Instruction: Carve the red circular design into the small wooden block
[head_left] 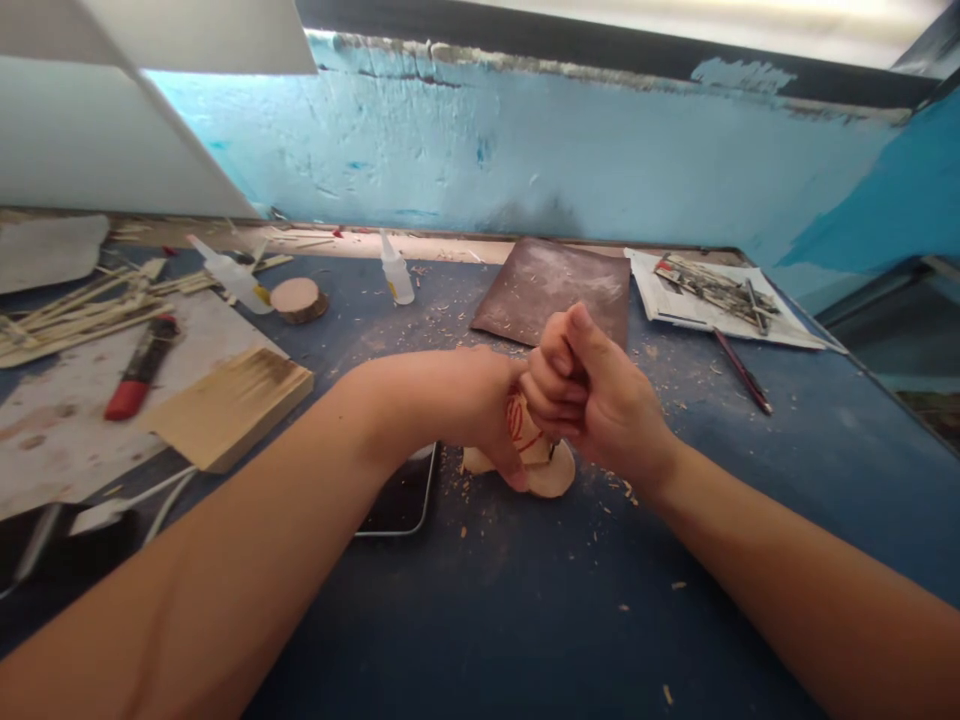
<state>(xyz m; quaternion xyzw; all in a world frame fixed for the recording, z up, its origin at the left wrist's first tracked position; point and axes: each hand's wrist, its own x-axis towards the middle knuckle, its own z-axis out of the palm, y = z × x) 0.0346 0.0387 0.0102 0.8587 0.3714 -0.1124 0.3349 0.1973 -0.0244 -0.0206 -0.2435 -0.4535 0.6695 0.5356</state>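
Note:
Near the middle of the blue table, my left hand (484,405) grips a pale wooden piece (527,432) with red marks drawn on it. A round wooden disc (551,473) lies at the foot of that piece. My right hand (585,390) is closed in a fist just above and to the right, close against my left hand. Whatever its fingers wrap round is hidden, though a small dark tip shows beneath the fist. Wood shavings are scattered around both hands.
A phone (401,495) lies beside my left forearm. Farther left are a wood block (232,405), a red-and-black tool (142,368), sticks and a glue bottle (238,280). Behind stand another bottle (397,272) and brown sandpaper (551,285). A pen (741,370) lies right.

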